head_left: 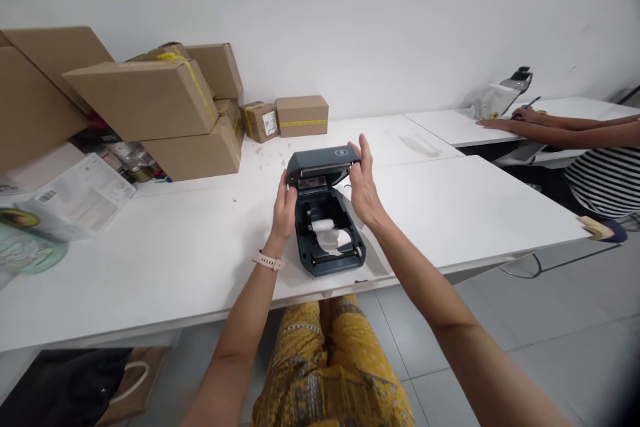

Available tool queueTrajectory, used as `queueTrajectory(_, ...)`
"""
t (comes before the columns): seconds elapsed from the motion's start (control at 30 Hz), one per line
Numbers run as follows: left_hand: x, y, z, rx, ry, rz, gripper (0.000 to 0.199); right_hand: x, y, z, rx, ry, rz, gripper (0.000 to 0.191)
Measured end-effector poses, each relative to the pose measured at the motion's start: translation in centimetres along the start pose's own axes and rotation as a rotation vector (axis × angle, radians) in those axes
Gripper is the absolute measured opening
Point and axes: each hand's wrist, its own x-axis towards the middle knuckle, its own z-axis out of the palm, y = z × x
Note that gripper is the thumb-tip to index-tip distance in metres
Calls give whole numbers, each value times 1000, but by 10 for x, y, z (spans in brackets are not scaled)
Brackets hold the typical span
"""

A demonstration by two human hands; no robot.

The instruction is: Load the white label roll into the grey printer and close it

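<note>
A dark grey label printer (330, 213) stands on the white table in front of me with its lid (323, 159) raised. Inside it lies a small white roll of labels (324, 225), and a loose, torn-looking end of paper (333, 240) curls near the front roller. My left hand (284, 210) grips the lid's left side, thumb towards me, with a pink band on the wrist. At the right corner of the lid, my right hand (364, 183) holds on with its fingers pointing up; part of its grip is hidden behind the lid.
Cardboard boxes (145, 100) are stacked at the left, with two smaller boxes (303, 115) by the wall. A printed white package (83, 193) and a green-white one (30, 247) lie at far left. Another person's hands (520, 117) rest on the right-hand table (575, 107), one with a pen.
</note>
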Motion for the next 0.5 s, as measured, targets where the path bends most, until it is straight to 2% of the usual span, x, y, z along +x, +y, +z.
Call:
queueTrajectory(0.13, 17, -28, -9, -113, -34, -147, 68, 51, 14, 7, -81, 31, -60, 89)
queueTrajectory(0.27, 9, -52, -10, -209, -96, -355, 90, 92, 33, 16, -163, 20, -56, 86)
queueTrajectory(0.4, -2, -57, -7, -217, -117, -343, 96, 118, 53, 23, -199, 8, -13, 87)
queueTrajectory(0.5, -3, -54, -6, -233, -124, -362, 96, 125, 61, 22, -219, -19, -39, 82)
